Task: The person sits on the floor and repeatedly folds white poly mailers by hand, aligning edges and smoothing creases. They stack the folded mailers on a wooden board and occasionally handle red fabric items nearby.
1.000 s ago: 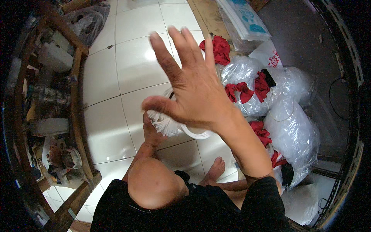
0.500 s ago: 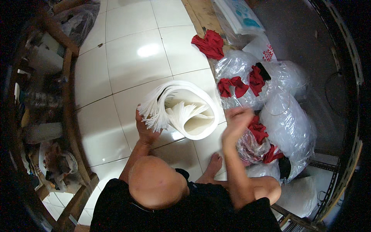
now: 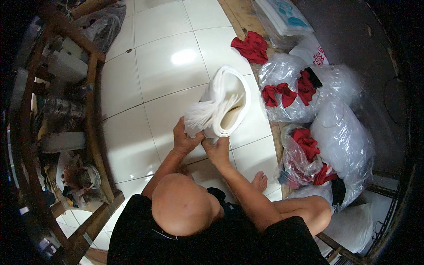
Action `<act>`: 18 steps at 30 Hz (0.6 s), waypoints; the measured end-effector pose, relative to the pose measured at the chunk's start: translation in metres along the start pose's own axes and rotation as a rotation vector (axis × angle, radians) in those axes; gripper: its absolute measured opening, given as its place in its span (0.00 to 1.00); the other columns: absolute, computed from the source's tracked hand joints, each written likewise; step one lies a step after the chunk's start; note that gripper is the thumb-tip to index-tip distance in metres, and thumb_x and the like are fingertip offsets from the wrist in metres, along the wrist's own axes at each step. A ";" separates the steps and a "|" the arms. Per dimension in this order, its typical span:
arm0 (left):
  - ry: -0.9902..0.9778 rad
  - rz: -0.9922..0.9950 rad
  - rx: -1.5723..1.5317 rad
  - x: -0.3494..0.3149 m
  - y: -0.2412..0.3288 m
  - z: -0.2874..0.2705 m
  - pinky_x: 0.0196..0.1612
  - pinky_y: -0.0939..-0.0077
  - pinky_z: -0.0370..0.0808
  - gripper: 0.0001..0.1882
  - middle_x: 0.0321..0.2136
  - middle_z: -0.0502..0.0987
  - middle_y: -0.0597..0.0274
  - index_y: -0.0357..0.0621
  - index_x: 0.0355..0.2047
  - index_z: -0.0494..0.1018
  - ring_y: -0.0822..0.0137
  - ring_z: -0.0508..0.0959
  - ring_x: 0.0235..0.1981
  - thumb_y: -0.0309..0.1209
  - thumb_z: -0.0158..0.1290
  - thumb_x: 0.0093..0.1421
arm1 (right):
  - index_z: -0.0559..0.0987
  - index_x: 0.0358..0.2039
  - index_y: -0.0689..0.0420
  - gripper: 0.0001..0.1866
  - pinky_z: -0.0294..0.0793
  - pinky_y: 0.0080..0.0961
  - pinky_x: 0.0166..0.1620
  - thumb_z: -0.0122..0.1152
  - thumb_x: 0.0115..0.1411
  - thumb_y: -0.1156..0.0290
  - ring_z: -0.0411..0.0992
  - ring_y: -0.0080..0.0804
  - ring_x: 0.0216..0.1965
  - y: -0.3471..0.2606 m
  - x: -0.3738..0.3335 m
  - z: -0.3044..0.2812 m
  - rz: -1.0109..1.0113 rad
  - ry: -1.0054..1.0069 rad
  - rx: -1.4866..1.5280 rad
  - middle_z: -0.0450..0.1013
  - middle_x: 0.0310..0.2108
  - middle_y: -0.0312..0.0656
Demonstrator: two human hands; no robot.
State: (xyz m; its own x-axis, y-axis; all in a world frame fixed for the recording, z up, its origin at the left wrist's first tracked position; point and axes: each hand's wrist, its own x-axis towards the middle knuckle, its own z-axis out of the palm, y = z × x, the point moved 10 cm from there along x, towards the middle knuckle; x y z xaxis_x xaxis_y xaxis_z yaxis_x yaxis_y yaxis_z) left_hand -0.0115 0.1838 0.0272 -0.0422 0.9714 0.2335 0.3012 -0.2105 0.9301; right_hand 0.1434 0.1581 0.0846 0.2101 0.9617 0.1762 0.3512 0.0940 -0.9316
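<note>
Head view: forearms (image 3: pixel 165 169) slant inward, left hand (image 3: pixel 185 140) beside right hand (image 3: pixel 217 153), each grip closed on the white roll (image 3: pixel 215 106).

A thick roll of white sheets (image 3: pixel 215 109) sits near the view's centre, toward 12 o'clock; its open end faces up, squeezed into an oval running from 1 to 7; layered edges curve round the 3 o'clock side; loose ends fan out toward 8.
</note>
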 end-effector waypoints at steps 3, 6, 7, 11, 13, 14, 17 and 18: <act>-0.046 -0.029 -0.031 -0.003 0.000 0.006 0.41 0.68 0.77 0.25 0.36 0.80 0.52 0.37 0.45 0.69 0.61 0.81 0.35 0.28 0.62 0.46 | 0.66 0.56 0.64 0.29 0.63 0.39 0.57 0.64 0.55 0.71 0.66 0.50 0.55 0.015 -0.005 0.007 0.186 -0.081 0.088 0.67 0.52 0.53; 0.006 -0.156 -0.015 -0.008 -0.010 -0.002 0.41 0.69 0.76 0.25 0.37 0.79 0.53 0.36 0.46 0.69 0.62 0.80 0.36 0.29 0.62 0.47 | 0.70 0.52 0.65 0.22 0.69 0.36 0.52 0.60 0.58 0.73 0.73 0.46 0.47 0.045 -0.011 -0.009 0.084 0.004 -0.030 0.74 0.45 0.52; 0.035 -0.226 -0.012 -0.011 -0.016 -0.007 0.41 0.69 0.76 0.26 0.37 0.79 0.54 0.36 0.46 0.69 0.62 0.80 0.36 0.30 0.62 0.47 | 0.70 0.52 0.65 0.21 0.70 0.35 0.50 0.59 0.59 0.73 0.74 0.45 0.45 0.053 -0.011 -0.012 0.096 0.005 -0.060 0.75 0.43 0.52; 0.173 -0.371 -0.239 0.013 -0.019 -0.052 0.44 0.67 0.75 0.25 0.37 0.78 0.57 0.33 0.46 0.70 0.63 0.78 0.37 0.33 0.61 0.49 | 0.73 0.47 0.68 0.15 0.72 0.27 0.42 0.54 0.63 0.71 0.74 0.30 0.38 0.030 0.031 -0.045 0.149 0.066 0.033 0.77 0.37 0.50; 0.109 -0.546 -0.341 0.034 -0.023 -0.078 0.44 0.66 0.74 0.25 0.36 0.77 0.59 0.33 0.46 0.70 0.64 0.77 0.37 0.35 0.60 0.50 | 0.74 0.46 0.69 0.15 0.72 0.26 0.42 0.54 0.64 0.70 0.74 0.29 0.37 0.014 0.060 -0.063 0.157 0.034 0.051 0.77 0.37 0.49; 0.013 -0.551 -0.359 0.049 -0.021 -0.092 0.42 0.65 0.76 0.25 0.35 0.77 0.58 0.33 0.46 0.70 0.64 0.77 0.35 0.35 0.58 0.50 | 0.74 0.46 0.68 0.16 0.72 0.26 0.42 0.54 0.64 0.69 0.74 0.29 0.37 0.020 0.074 -0.065 0.172 -0.014 0.059 0.77 0.37 0.48; -0.082 -0.781 -0.241 0.070 -0.055 -0.131 0.40 0.63 0.77 0.26 0.35 0.77 0.56 0.33 0.48 0.70 0.62 0.78 0.34 0.35 0.56 0.50 | 0.74 0.46 0.68 0.17 0.73 0.26 0.43 0.54 0.64 0.68 0.74 0.28 0.37 0.054 0.098 -0.051 0.354 -0.185 0.127 0.77 0.37 0.45; -0.109 -0.855 -0.205 0.075 -0.061 -0.136 0.40 0.62 0.77 0.26 0.35 0.77 0.55 0.32 0.48 0.69 0.62 0.78 0.34 0.35 0.55 0.50 | 0.74 0.46 0.68 0.16 0.73 0.26 0.43 0.54 0.64 0.68 0.74 0.27 0.38 0.084 0.093 -0.036 0.483 -0.220 0.264 0.77 0.38 0.45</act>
State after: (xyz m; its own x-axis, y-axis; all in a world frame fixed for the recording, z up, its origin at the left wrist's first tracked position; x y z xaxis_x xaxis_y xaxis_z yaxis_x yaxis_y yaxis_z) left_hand -0.1627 0.2543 0.0261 -0.0810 0.8079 -0.5837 0.0309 0.5873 0.8087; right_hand 0.2254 0.2462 0.0341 0.0861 0.9397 -0.3309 0.0182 -0.3336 -0.9425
